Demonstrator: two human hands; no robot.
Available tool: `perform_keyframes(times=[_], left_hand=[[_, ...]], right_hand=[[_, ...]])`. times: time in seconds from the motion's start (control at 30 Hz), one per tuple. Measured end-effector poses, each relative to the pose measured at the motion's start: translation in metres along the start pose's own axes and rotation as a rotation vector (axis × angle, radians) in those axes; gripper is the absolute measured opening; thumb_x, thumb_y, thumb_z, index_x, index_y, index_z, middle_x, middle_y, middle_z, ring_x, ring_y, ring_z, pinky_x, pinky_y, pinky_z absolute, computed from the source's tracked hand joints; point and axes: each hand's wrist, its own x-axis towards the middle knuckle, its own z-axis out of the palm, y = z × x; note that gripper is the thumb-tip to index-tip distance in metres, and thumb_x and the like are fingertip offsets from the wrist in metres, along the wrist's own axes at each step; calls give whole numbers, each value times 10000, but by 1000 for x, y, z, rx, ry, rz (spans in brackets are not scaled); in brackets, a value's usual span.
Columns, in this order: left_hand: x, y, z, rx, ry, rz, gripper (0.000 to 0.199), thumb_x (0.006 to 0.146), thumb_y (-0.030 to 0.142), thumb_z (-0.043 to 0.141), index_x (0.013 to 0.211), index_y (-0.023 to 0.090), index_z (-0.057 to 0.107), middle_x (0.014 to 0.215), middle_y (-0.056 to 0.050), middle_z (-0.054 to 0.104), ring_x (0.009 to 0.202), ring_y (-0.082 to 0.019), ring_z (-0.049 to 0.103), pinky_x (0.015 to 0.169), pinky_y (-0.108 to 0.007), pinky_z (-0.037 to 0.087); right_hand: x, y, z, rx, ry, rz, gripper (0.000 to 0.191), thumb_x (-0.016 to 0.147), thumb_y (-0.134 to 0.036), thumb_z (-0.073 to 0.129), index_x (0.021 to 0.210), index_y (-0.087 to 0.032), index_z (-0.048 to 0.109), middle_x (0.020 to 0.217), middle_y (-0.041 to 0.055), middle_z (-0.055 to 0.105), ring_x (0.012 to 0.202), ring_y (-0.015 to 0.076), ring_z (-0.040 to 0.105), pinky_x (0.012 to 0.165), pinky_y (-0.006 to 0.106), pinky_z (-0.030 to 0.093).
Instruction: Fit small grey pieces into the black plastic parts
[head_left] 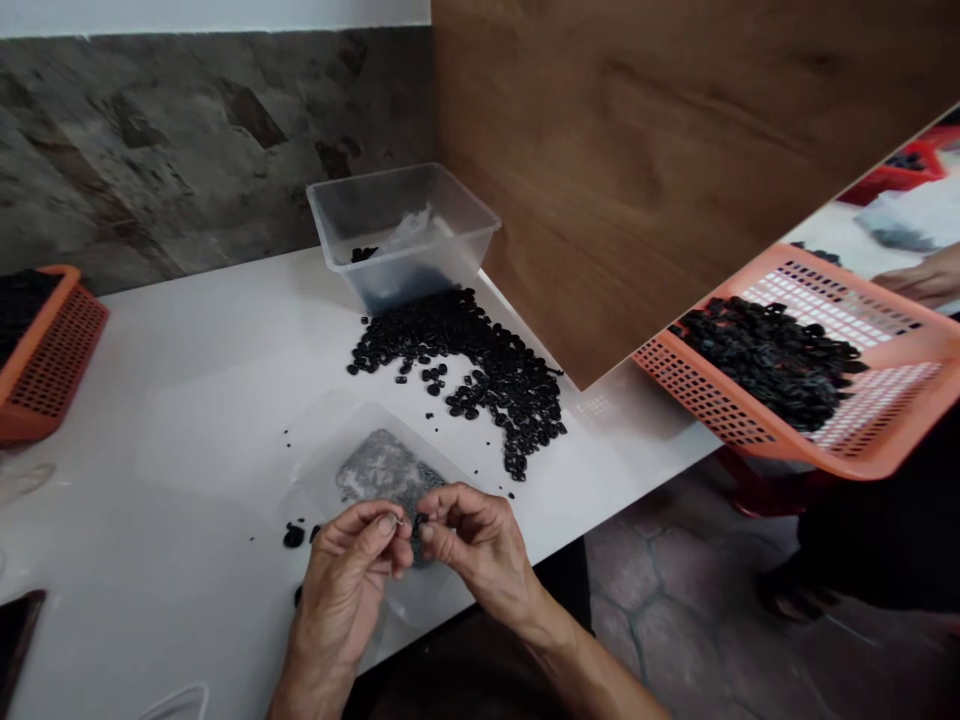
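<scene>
My left hand (346, 575) is closed, thumb and index finger pinching a tiny metallic piece. Beside it, my right hand (476, 545) pinches a small black part (418, 522), and the fingertips of both hands are close together. They are over a shallow clear tray (315, 470) that holds many tiny grey pieces (382, 465). Beyond the hands, a curved heap of small black parts (487, 365) lies on the white table. A few loose black parts (294, 535) lie left of my left hand.
A clear plastic bin (405, 240) stands behind the heap. A brown wooden panel (637, 160) rises at the right. Orange baskets of black parts stand at the far left (56, 360) and right (892, 450). Another person's hand (930, 277) shows at the right edge.
</scene>
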Motion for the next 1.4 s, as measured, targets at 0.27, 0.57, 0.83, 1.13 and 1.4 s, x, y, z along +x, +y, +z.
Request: perform_keyframes(times=[0.27, 0.57, 0.83, 1.13, 1.4], left_hand=[[-5, -5, 9, -62, 108, 47, 256, 479, 281, 906, 643, 155, 754, 575, -23, 693, 451, -77, 581, 481, -169, 499], [-7, -9, 11, -23, 107, 134, 231, 524, 292, 887, 657, 152, 761, 570, -27, 677, 460, -95, 576, 475, -200, 503], [-7, -10, 9, -21, 95, 155, 219, 544, 291, 878, 664, 152, 759, 584, -33, 677, 473, -100, 580, 482, -206, 499], [-8, -11, 11, -8, 114, 172, 231, 520, 287, 887, 658, 149, 763, 631, -29, 681, 462, -89, 573, 466, -199, 489], [-7, -11, 13, -20, 98, 171, 213, 540, 289, 879, 663, 158, 764, 577, -27, 670, 467, -95, 574, 474, -197, 492]], right_hand=[[-4, -1, 9, 161, -16, 23, 96, 802, -223, 724, 828, -141, 683, 664, 15, 669, 599, 85, 610, 601, 199, 490], [-6, -1, 12, 104, 15, -1, 106, 825, -247, 707, 838, -147, 676, 678, 15, 688, 615, 95, 625, 620, 216, 507], [-5, 4, 12, 127, 38, -24, 86, 814, -215, 719, 850, -153, 672, 658, 0, 674, 600, 85, 614, 599, 199, 489], [-9, 5, 11, 98, 26, -21, 80, 826, -219, 702, 870, -161, 669, 682, 13, 686, 635, 124, 649, 622, 242, 503], [-6, 5, 11, 59, 46, -31, 93, 823, -242, 701, 847, -160, 665, 661, 7, 667, 612, 119, 622, 594, 240, 486]])
